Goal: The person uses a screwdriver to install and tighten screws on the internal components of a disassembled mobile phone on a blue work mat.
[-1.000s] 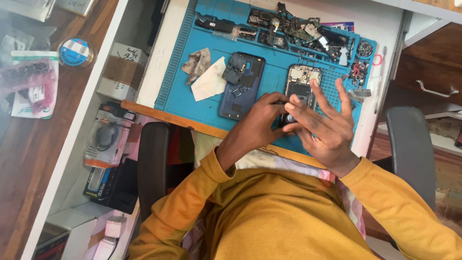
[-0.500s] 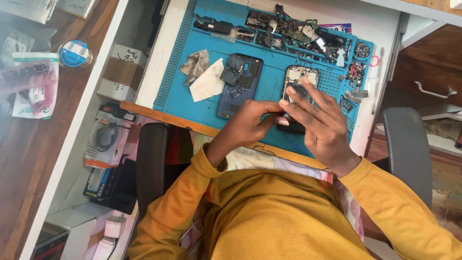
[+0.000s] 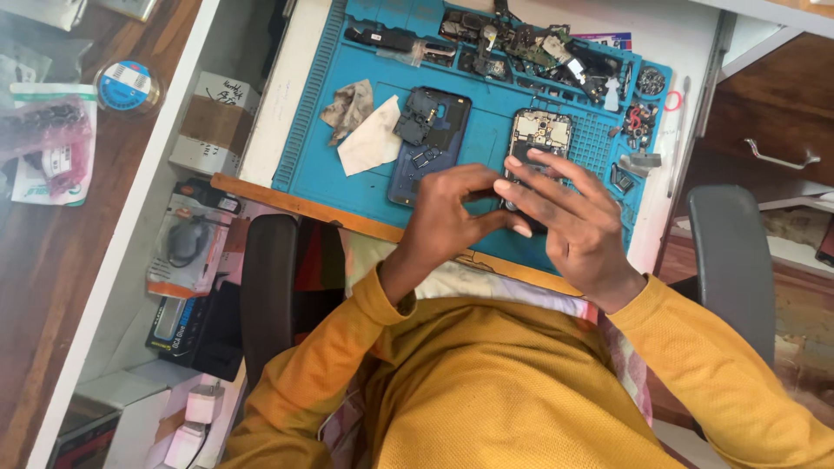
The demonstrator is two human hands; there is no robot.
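Two hands meet over the near edge of the blue work mat, and between them sits something small and dark, mostly hidden by the fingertips. The left hand curls inward, thumb and forefinger pinched toward the right hand, whose fingers fan out long and loosely bent, tips closing on the same spot. Whether either hand truly grips the little part I cannot tell; the fingers cover it.

Right behind the hands, at twelve o'clock from them, lies the opened phone, its innards bare, lower end tucked under the right fingers. By my reading it is a light, stiff and fragile thing: thin frame, exposed board, best taken by the long side edges, never by the middle. At ten o'clock from the hands rests the dark back cover, and farther left a white cloth beside a crumpled rag.

Along the mat's far edge, at twelve to one o'clock, a heap of loose parts. Both wrists hang above the mat, elbows drawn in, yellow sleeves angling up from the body.
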